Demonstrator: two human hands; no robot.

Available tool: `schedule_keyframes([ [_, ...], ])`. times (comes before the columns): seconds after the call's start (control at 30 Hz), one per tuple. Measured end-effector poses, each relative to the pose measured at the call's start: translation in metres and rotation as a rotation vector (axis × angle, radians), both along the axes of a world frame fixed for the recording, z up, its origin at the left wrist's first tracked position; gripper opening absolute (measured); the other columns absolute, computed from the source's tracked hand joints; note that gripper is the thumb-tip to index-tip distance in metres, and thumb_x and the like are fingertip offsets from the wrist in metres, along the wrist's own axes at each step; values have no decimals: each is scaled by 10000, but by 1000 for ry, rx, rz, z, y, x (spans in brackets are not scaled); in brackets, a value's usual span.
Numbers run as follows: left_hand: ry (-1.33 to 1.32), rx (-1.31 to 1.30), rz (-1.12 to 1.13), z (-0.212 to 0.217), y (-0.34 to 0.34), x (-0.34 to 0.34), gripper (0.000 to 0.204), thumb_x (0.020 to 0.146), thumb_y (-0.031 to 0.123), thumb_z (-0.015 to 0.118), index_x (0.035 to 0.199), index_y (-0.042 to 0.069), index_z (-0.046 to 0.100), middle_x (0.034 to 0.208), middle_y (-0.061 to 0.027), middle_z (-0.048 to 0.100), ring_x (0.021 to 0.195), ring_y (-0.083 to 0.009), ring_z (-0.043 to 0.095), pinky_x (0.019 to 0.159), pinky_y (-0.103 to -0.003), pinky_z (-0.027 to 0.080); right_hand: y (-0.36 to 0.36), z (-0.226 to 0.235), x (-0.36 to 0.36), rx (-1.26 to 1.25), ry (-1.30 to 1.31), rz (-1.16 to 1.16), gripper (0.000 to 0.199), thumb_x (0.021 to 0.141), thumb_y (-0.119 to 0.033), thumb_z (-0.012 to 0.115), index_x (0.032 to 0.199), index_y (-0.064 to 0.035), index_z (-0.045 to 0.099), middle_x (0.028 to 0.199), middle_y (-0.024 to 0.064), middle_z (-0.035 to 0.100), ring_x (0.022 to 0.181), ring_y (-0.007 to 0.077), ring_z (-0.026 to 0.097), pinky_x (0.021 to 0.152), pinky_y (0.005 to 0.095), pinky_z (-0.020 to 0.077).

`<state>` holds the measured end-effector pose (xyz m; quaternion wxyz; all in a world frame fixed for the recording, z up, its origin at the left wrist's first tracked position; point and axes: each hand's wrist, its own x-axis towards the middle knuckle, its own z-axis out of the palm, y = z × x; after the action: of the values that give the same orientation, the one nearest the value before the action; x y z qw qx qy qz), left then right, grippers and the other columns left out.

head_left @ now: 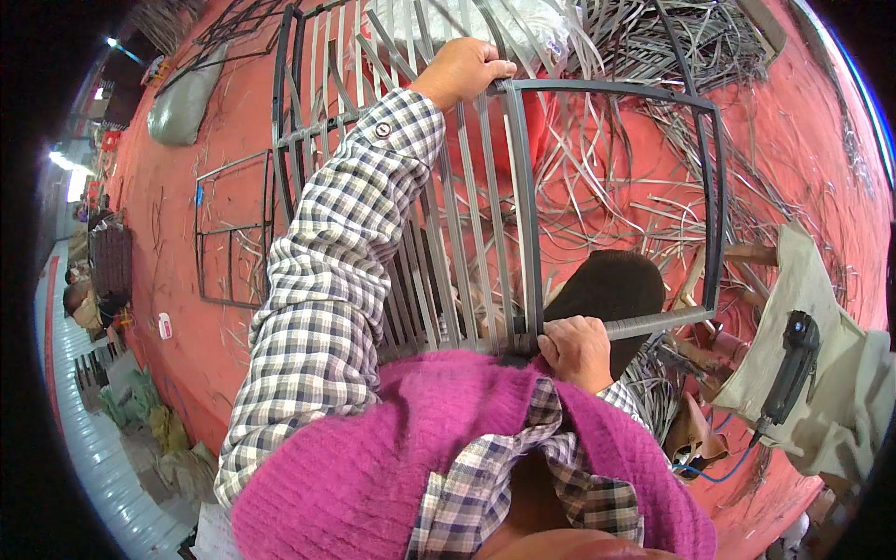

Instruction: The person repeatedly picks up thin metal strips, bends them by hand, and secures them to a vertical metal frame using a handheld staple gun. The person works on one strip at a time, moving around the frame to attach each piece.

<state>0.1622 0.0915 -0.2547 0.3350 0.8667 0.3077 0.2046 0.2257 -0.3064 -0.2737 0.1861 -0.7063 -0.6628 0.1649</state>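
Close in front of the magenta knit vest (401, 448), a dark frame (528, 215), gripped at two spots by both hands. Left hand (467, 73) at the far bar, fingers curled down tightly by a corner; cannot tell whether pinching a strip there too. Right hand (577, 353) at the near bar, closed over it just beside the joint with the dividing bar. Left of that dividing bar, flat grey strips (464, 215) running side by side from far to near; right of it, a wide unfilled section bounded by dark bars. Beyond the far bar, a white sack (541, 33) and a tangled heap of loose strips (691, 47) on the red floor (373, 28). To the right, a black handheld tool (789, 369) lying on a grey cloth (742, 373), near a blue cord (723, 478). Off to the left, another frame (231, 230), flat on the floor.
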Motion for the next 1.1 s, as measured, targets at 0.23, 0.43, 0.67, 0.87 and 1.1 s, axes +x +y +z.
schedule_keyframes([
  [0.23,-12,-349,-87,-5,18,1,286,870,279,634,812,3,677,668,-22,627,585,-76,539,550,-242,433,4,-2,3,-122,-65,53,198,819,-250,601,925,-95,666,894,8,662,842,194,575,760,344,404],
  [0.43,-36,-252,-93,0,14,0,328,894,326,584,783,28,661,622,6,569,561,-71,477,540,-254,388,10,1,9,-147,-29,75,206,816,-252,607,945,-101,660,905,8,656,855,192,579,776,342,408],
  [0.67,-5,-22,-56,-18,18,9,363,865,363,570,804,20,674,637,-140,588,582,-249,547,589,-363,433,5,-1,10,-222,-34,83,225,831,-267,590,975,-111,666,936,-1,656,889,188,574,805,346,407],
  [0.87,-3,-69,-54,-29,24,9,365,857,367,577,802,20,678,636,-133,593,581,-237,546,588,-358,435,5,2,9,-236,-36,89,228,836,-273,585,979,-118,672,953,-7,657,910,187,572,818,348,407],
  [1.1,116,-145,-64,-13,13,7,376,847,376,606,811,9,683,652,-106,607,565,-187,538,559,-343,428,4,5,9,-331,-22,97,241,836,-261,587,989,-95,670,945,26,658,865,213,587,775,358,432],
])
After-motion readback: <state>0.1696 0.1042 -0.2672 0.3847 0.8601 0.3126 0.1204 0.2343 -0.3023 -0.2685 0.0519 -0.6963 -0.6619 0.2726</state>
